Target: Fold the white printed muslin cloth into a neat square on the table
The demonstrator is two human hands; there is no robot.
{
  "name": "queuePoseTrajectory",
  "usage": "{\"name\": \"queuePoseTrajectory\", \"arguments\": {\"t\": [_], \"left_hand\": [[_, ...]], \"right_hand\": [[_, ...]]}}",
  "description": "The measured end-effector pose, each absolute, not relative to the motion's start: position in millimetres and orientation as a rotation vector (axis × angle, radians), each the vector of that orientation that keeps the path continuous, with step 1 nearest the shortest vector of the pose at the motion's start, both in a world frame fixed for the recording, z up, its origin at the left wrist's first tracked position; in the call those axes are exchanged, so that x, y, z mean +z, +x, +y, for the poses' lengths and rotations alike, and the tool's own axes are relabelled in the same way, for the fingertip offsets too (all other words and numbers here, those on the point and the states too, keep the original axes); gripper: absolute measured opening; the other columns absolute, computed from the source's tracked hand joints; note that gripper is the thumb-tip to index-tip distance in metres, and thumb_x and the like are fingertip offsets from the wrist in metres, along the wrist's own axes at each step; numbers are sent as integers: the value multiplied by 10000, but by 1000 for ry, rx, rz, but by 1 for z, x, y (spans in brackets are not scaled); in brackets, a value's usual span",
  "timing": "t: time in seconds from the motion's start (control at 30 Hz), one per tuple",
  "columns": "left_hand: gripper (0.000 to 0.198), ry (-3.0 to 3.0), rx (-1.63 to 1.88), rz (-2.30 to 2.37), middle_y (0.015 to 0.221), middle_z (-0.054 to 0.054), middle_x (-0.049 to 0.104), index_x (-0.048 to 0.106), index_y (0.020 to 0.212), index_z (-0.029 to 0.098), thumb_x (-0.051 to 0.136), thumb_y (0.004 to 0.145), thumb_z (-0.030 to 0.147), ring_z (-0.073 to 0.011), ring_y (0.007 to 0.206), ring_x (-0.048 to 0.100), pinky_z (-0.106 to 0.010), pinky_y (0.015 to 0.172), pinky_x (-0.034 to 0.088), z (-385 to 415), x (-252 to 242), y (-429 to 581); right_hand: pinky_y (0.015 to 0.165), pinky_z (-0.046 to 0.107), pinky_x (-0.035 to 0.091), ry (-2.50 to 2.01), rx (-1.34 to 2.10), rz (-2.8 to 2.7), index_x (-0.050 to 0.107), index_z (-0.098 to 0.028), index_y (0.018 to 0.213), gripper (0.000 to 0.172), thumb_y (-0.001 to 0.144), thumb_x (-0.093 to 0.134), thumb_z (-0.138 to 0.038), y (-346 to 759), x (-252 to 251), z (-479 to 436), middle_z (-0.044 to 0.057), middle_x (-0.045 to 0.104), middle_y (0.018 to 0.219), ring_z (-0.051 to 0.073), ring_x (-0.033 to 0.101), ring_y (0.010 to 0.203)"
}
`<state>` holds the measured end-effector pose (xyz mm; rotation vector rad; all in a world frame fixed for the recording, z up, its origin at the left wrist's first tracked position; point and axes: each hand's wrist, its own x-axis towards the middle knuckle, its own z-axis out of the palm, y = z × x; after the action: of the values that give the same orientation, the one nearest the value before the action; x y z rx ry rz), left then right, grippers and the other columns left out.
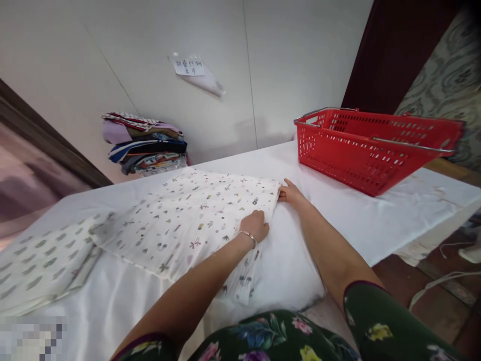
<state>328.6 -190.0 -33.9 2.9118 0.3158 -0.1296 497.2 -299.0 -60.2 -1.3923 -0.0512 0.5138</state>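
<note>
A white cloth with small printed plants (188,220) lies spread on the white-covered table (338,215). My left hand (255,224), a bracelet on its wrist, is closed in a pinch on the cloth's right edge near its front. My right hand (290,193) grips the same edge at its far right corner, fingers curled on the fabric. Both arms reach forward across the table.
A red plastic basket (370,148) with metal handles stands at the back right. A folded white cloth with green print (41,263) lies at the left. A stack of folded colourful fabrics (145,143) sits against the back wall. The table's right edge drops to a wooden floor.
</note>
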Motion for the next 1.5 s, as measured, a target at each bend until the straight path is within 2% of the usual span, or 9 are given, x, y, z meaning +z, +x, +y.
{"name": "queuePoseTrajectory", "arguments": {"t": [0.13, 0.27, 0.4, 0.6, 0.8, 0.9, 1.03, 1.2, 1.5], "left_hand": [[78, 2596, -83, 538, 786, -34, 634, 564, 748, 199, 492, 731, 225, -184, 754, 583, -274, 643, 417, -170, -36, 333], [81, 2466, -7, 622, 723, -24, 627, 549, 726, 187, 469, 732, 200, -159, 696, 570, -250, 597, 398, -161, -37, 330], [154, 2520, 23, 563, 794, -21, 640, 555, 883, 204, 488, 753, 251, -173, 761, 583, -265, 641, 401, -171, -38, 325], [549, 2786, 9, 408, 1139, -112, 544, 480, 1089, 188, 533, 708, 581, -254, 958, 571, -332, 733, 431, -195, -34, 330], [468, 2938, -31, 411, 1141, -151, 521, 470, 1084, 158, 527, 741, 471, -271, 912, 592, -360, 721, 443, -203, -36, 347], [305, 2859, -16, 453, 1075, -136, 576, 521, 1011, 167, 474, 779, 359, -260, 907, 594, -355, 736, 429, -195, -39, 352], [173, 2550, 32, 580, 836, -86, 649, 589, 749, 184, 476, 757, 316, -238, 836, 594, -309, 677, 408, -176, -40, 356], [220, 2390, 70, 616, 637, -38, 617, 563, 587, 183, 468, 748, 299, -172, 664, 564, -252, 562, 360, -159, -43, 357], [238, 2236, 193, 635, 524, 11, 490, 492, 545, 175, 404, 748, 265, -124, 576, 467, -225, 524, 310, -151, -54, 354]], "right_hand": [[570, 307, 557, -1388, 525, -52, 91, -175, 1439, 805, 756, 492, -30, 497, -58, -298, 113, 667, 944, 130, 623, 571], [563, 292, 555, -1393, 542, -45, 90, -177, 1440, 842, 736, 523, -15, 495, -55, -299, 98, 670, 909, 125, 618, 564], [552, 278, 552, -1406, 556, -48, 106, -185, 1439, 853, 725, 535, 0, 492, -52, -300, 73, 671, 850, 115, 605, 546], [507, 240, 529, -1411, 488, -61, 163, -171, 1425, 776, 757, 535, -40, 483, -49, -297, 45, 656, 783, 104, 577, 520], [505, 259, 529, -1414, 440, -46, 213, -168, 1409, 679, 804, 519, -123, 484, -48, -292, 27, 635, 725, 114, 576, 514], [525, 264, 535, -1417, 446, -42, 207, -170, 1412, 694, 796, 521, -110, 484, -47, -292, 15, 627, 686, 120, 586, 522], [520, 254, 532, -1428, 461, -41, 191, -170, 1416, 703, 789, 494, -66, 484, -48, -291, 2, 618, 640, 110, 573, 493], [470, 222, 499, -1454, 471, -57, 174, -169, 1421, 726, 774, 481, -51, 484, -51, -291, 9, 629, 649, 114, 573, 495], [440, 189, 446, -1498, 459, -125, 171, -156, 1425, 806, 707, 522, -48, 483, -55, -291, 4, 631, 681, 109, 552, 506]]}}
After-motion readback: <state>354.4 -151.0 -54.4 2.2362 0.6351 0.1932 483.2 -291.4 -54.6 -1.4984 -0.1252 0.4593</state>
